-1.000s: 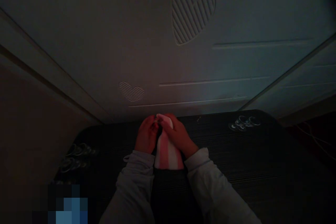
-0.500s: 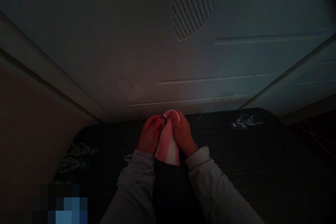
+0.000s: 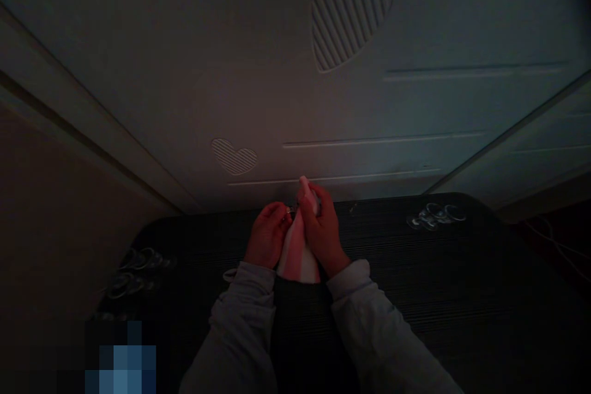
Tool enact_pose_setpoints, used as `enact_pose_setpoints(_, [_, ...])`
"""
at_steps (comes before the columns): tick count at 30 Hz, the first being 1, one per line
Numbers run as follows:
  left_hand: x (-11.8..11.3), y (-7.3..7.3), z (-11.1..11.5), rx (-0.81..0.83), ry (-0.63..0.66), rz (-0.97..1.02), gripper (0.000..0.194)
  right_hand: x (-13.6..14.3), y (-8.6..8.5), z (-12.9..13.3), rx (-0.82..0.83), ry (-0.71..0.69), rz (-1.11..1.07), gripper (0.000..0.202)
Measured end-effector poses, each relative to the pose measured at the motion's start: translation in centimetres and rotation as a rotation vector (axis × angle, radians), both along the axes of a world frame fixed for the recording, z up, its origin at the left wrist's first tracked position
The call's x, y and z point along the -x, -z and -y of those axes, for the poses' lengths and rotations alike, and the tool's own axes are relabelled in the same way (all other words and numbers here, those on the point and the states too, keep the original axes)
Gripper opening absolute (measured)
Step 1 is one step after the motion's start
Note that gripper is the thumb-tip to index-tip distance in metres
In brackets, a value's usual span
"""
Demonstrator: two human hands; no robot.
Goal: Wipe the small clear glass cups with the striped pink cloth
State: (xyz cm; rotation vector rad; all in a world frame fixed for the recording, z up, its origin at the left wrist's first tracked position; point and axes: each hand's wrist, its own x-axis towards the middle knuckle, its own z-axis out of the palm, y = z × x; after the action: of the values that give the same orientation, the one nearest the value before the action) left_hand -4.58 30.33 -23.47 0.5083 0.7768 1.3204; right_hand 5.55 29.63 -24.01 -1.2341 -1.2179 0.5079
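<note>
In this dim room, over a dark counter [image 3: 443, 277], the left hand [image 3: 268, 234] pinches a small glassy piece [image 3: 290, 210] beside the striped cloth [image 3: 298, 253] bunched in the curled right hand [image 3: 325, 228], work seemingly midway, the stemmed glasses [image 3: 433, 217] at either end done or waiting, impossible to tell.

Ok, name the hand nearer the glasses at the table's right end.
Right. The right hand, holding the striped cloth, is to the left of the glasses; the left hand is farther left, on the cloth's other side.
</note>
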Motion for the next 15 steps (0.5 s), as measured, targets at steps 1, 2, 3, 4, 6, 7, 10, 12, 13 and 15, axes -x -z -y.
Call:
enact_pose_setpoints(1, [0.00, 0.00, 0.00, 0.004, -0.002, 0.001, 0.015, 0.01, 0.03, 0.01, 0.005, -0.002, -0.003, 0.030])
enact_pose_setpoints(2, [0.01, 0.01, 0.00, 0.007, -0.009, 0.004, 0.014, 0.01, 0.00, 0.04, 0.006, -0.016, -0.002, 0.026])
enact_pose_setpoints(3, [0.02, 0.03, -0.02, 0.006, -0.018, 0.009, 0.014, 0.01, -0.05, 0.05, 0.006, -0.040, 0.004, 0.022])
enact_pose_setpoints(4, [0.04, 0.06, -0.04, 0.001, -0.023, 0.013, 0.013, 0.02, -0.11, 0.07, 0.007, -0.065, 0.008, 0.020])
enact_pose_setpoints(6, [0.09, 0.11, -0.10, -0.014, -0.020, 0.016, 0.012, 0.02, -0.17, 0.06, 0.025, -0.106, -0.005, 0.020])
enact_pose_setpoints(7, [0.12, 0.13, -0.14, -0.019, -0.014, 0.016, 0.012, 0.03, -0.15, 0.03, 0.040, -0.114, -0.022, 0.022])
enact_pose_setpoints(10, [0.18, 0.15, -0.16, -0.006, -0.007, 0.013, 0.014, 0.08, 0.00, -0.06, 0.089, -0.123, -0.068, 0.025])
enact_pose_setpoints(12, [0.18, 0.17, -0.09, 0.003, -0.016, 0.014, 0.015, 0.15, 0.03, -0.08, 0.118, -0.138, -0.087, 0.025])
enact_pose_setpoints(13, [0.17, 0.18, -0.04, 0.002, -0.016, 0.012, 0.015, 0.20, 0.01, -0.08, 0.128, -0.146, -0.099, 0.025])
enact_pose_setpoints(15, [0.13, 0.23, 0.08, 0.002, -0.001, 0.005, 0.016, 0.27, -0.07, -0.05, 0.142, -0.160, -0.130, 0.026])
